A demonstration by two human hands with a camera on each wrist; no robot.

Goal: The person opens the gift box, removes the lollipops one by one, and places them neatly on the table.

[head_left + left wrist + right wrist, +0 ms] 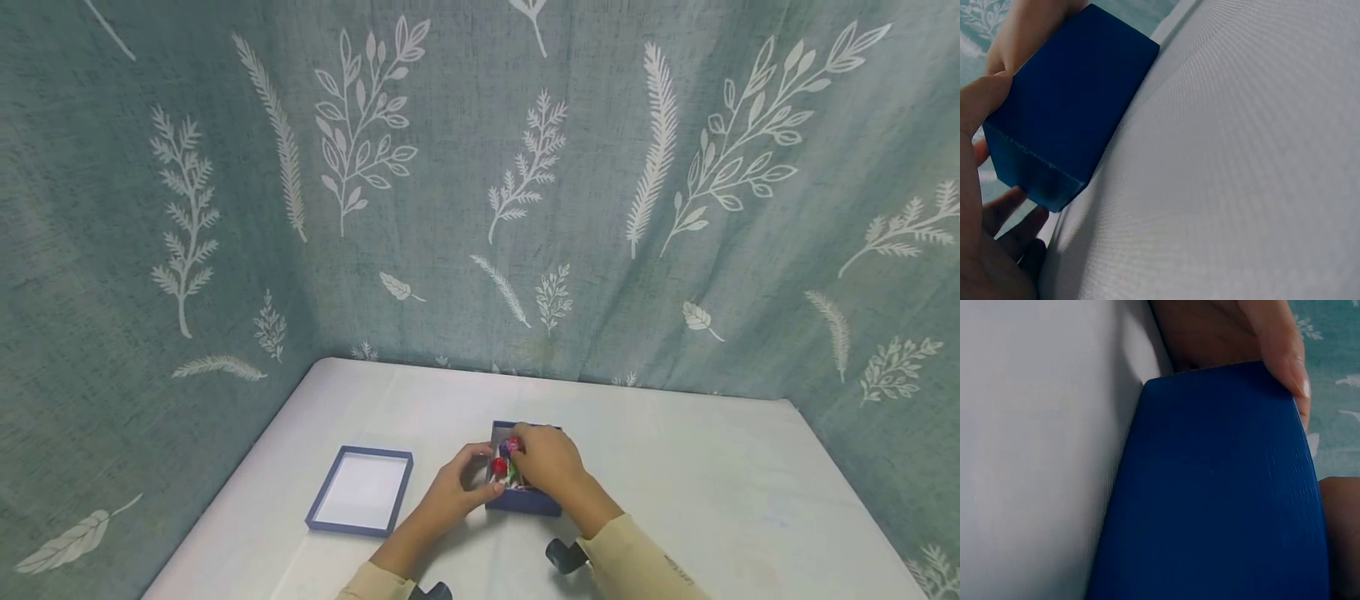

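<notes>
A blue open-topped box point(522, 502) stands on the white table and holds several colourful wrapped candies that look like lollipops. My left hand point(448, 495) grips the box at its left side, thumb over the near corner and fingers along the side wall. The right hand point(553, 460) reaches over the right wall into the box, its fingertips around a purple-and-pink lollipop point(509, 447). Just left of that lies a red lollipop point(498, 466). In both wrist views the box's blue wall point(1079, 94) shows, but the contents are hidden.
A shallow blue-rimmed lid point(360, 492) with a white inside lies to the left of the box on the white table point(697, 475). Behind the table hangs a green curtain point(450, 275) with white leaf prints.
</notes>
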